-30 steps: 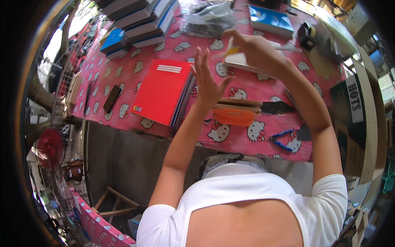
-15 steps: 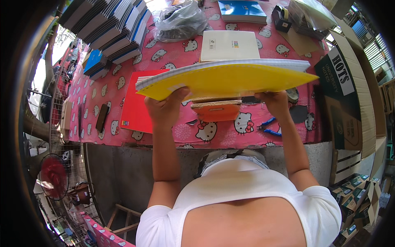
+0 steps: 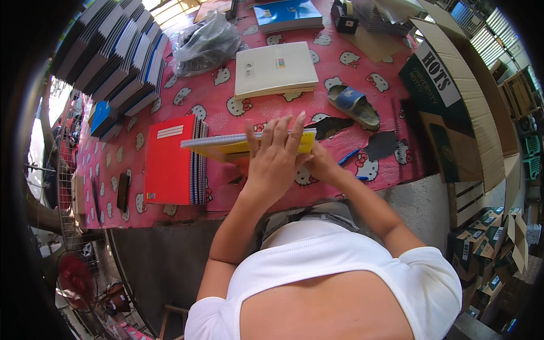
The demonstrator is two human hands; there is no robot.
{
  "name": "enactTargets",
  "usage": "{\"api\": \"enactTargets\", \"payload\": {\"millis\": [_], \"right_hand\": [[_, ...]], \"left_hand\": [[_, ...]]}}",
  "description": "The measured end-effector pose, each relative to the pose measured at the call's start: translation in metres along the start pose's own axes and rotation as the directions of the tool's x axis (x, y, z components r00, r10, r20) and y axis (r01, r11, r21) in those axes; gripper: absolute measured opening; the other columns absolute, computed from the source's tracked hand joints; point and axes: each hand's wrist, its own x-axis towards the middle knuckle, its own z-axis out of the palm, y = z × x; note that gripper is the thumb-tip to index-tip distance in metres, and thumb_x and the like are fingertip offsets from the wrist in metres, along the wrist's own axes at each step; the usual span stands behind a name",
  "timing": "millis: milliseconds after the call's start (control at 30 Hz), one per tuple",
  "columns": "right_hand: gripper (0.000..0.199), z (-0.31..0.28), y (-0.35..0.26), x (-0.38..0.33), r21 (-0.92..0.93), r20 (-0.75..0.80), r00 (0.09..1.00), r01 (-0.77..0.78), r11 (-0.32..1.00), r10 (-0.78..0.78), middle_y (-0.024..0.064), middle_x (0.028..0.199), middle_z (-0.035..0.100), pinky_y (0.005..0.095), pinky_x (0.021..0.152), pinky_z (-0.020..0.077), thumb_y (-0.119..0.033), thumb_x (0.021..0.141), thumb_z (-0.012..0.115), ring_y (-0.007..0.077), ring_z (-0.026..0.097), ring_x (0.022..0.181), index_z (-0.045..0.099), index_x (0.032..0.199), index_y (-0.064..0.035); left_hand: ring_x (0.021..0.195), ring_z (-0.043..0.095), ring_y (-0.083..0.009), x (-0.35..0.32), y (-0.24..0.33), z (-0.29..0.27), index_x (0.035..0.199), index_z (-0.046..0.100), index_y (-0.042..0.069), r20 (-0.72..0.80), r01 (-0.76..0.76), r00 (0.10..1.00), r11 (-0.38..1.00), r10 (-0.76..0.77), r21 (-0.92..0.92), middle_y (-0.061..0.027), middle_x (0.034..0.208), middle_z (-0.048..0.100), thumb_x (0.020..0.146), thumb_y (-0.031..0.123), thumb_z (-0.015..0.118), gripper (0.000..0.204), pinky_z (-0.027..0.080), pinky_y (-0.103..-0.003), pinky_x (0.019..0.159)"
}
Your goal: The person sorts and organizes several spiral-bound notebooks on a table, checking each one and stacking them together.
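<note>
A yellow notebook is tilted nearly edge-on in front of me, its white page edges on top. My left hand lies against its near side with fingers stretched upward. At its right end my right hand grips it, the fingertips partly hidden behind my left hand. An orange block shows only a little beneath the notebook. Left of it lies a stack of red notebooks with striped edges. Blue-handled pliers lie beyond my right wrist, partly covered by it.
White-covered notebooks lie beyond my hands, a slipper to their right. Tall notebook stacks, a plastic bag and blue books stand farther back. An open carton borders the right side; a dark phone-like object lies left.
The yellow notebook has come down and been turned more edge-on. My left hand has moved from its left end onto its near side. The view has shifted, showing the slipper.
</note>
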Motion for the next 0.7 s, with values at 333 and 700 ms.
{"api": "enactTargets", "payload": {"millis": [333,700], "right_hand": [[0.031,-0.242,0.092,0.033,-0.731,-0.473,0.778,-0.609,0.310,0.413,0.0151,0.103,0.064,0.0402,0.083,0.0499,-0.012,0.077,0.071,0.0329,0.062,0.098,0.063,0.108,-0.0087],[0.087,-0.089,-0.129,0.040,0.157,0.485,0.780,-0.521,0.839,0.395,0.0101,0.077,0.068,0.0264,0.063,0.0502,-0.003,0.080,0.068,0.0110,0.062,0.066,0.018,0.151,-0.0109]], "left_hand": [[0.089,0.061,-0.0212,0.020,-0.010,0.022,0.105,0.073,0.016,-0.252,-0.023,0.965,0.943,-0.065,-0.331,-0.0035,0.095,0.069,0.077,0.020,0.074,0.028,0.029,-0.044,0.102],[0.076,0.060,-0.0174,0.017,-0.016,0.026,0.099,0.072,0.014,-0.138,0.074,0.982,0.939,-0.127,-0.336,0.0017,0.082,0.068,0.081,0.028,0.069,0.023,0.034,-0.039,0.094]]}}
